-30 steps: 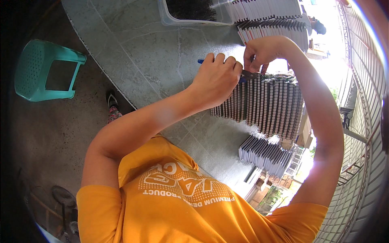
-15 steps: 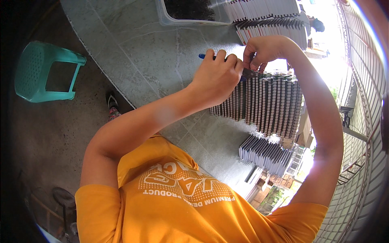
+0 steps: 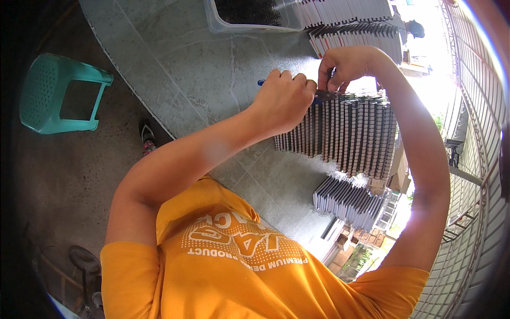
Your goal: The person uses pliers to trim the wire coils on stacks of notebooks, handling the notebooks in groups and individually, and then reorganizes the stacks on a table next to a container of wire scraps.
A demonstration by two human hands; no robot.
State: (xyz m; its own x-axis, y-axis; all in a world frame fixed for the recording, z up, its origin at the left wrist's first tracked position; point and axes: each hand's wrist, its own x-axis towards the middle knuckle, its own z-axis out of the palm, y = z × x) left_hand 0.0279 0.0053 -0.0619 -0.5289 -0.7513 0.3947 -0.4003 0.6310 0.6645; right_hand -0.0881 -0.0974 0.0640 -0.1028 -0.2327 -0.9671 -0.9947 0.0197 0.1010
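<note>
My left hand (image 3: 284,101) is closed round a blue-handled tool (image 3: 261,82) that looks like pliers. One handle end pokes out past the knuckles, and its dark jaws lie against the upper edge of a stack of spiral-bound notebooks (image 3: 345,133). Black coil bindings face me in several rows. Just beyond the tool, my right hand (image 3: 340,69) bends down with thumb and fingers pinched together at the top of the same stack. What sits between those fingertips is too small to make out, perhaps a coil end.
A clear plastic tub (image 3: 255,26) of black coils stands on the grey table (image 3: 175,58), beside more bound books (image 3: 356,40). Another book stack (image 3: 348,199) lies nearer me. A green stool (image 3: 53,95) is on the floor at left; a wire grille (image 3: 478,159) runs along the right.
My left hand has shifted slightly left and down with the tool, whose rear handle shows less. The right hand stays almost in place, still pinching at the stack's top.
</note>
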